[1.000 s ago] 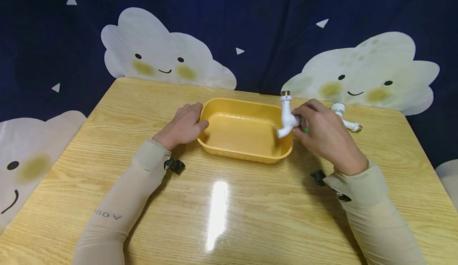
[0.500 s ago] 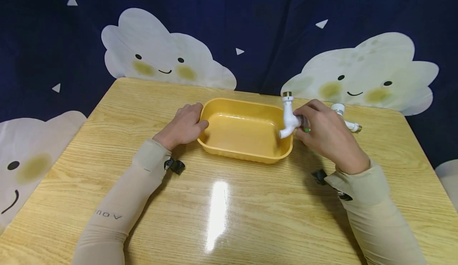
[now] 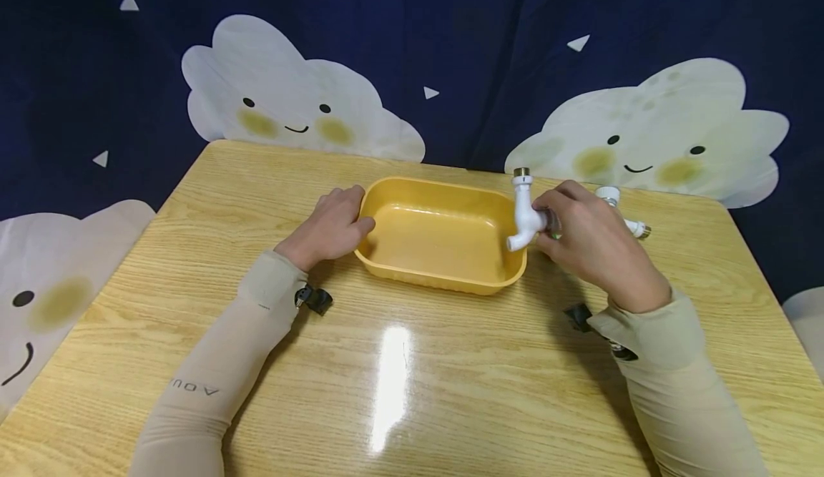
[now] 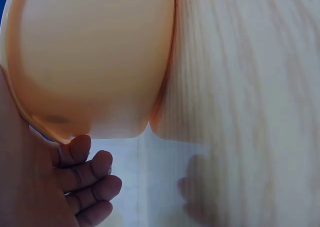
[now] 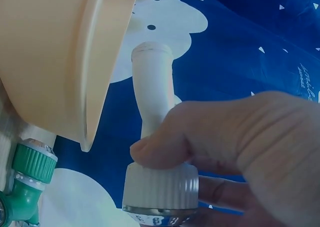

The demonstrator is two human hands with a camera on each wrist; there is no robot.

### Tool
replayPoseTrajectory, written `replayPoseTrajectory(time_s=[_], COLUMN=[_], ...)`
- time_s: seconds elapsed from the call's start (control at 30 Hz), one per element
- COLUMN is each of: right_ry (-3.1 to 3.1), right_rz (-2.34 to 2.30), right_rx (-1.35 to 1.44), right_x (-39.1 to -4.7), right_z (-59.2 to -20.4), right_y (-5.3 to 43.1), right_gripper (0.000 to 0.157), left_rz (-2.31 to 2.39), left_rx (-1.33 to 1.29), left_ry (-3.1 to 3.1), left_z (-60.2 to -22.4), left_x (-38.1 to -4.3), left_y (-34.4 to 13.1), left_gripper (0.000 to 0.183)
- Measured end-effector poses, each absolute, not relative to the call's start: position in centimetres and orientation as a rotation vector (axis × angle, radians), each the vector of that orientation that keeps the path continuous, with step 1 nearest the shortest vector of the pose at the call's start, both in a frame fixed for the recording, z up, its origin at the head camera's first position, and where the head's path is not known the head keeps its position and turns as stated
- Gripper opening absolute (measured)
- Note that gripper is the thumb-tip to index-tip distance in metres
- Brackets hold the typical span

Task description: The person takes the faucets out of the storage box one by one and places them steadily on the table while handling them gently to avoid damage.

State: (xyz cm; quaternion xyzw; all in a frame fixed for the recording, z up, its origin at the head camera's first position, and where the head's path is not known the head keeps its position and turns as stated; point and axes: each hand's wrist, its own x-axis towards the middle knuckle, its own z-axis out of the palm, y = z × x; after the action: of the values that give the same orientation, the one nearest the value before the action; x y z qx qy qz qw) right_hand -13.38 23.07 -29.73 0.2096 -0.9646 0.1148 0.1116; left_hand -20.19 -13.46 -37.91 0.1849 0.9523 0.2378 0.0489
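My left hand (image 3: 330, 225) grips the left end of a yellow plastic basin (image 3: 438, 284). Its thumb lies over the rim, and the left wrist view shows its curled fingers (image 4: 102, 187) outside the wall. At the basin's right end, my right hand (image 3: 595, 244) holds a white water tap (image 3: 524, 216) by its knob side. The tap's brass threaded end points up and its spout hangs down to the left, overlapping the rim in the head view. In the right wrist view my thumb presses beside the ribbed white collar (image 5: 160, 187).
Another white tap (image 3: 608, 194) with a brass end lies behind my right hand, partly hidden. A green tap (image 5: 30, 167) shows below the basin in the right wrist view. The wooden table (image 3: 309, 384) ends at a dark blue cloud-printed curtain (image 3: 470, 48).
My right hand has shifted slightly right with the white tap, bringing its spout from over the basin's inside toward the right rim. The left hand and basin stay in place.
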Motion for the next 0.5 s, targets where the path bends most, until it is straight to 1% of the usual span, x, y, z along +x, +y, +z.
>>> replayPoseTrajectory(time_s=[0.5], right_ry=[-2.889], right_rz=[0.308], right_rx=[0.588], right_x=[-13.61], right_z=[-29.60], right_y=[23.67], right_gripper=[0.037], left_rz=[0.740], left_rx=[0.564], left_ry=[2.898], left_z=[-37.90], left_x=[-20.17], left_y=[-13.42], left_gripper=[0.023])
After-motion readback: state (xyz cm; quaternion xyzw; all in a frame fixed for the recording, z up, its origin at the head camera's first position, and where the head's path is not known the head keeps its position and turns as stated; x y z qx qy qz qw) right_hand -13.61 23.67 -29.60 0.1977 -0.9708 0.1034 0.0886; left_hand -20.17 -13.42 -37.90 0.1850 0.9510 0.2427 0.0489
